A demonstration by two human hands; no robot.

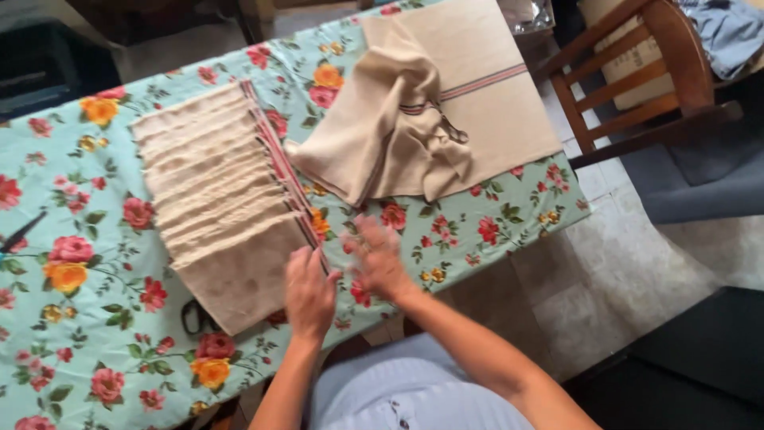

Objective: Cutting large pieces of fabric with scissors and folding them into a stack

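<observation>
Resting our left hand (309,293) flat, fingers open, on the cloth stack's (227,209) near right edge, we spread our blurred right hand (378,259) wide over bare tablecloth (87,318).

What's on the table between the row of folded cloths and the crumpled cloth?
In the head view, only flowered tablecloth lies between the row of folded cloths and the crumpled cloth; nothing else sits there.
</observation>
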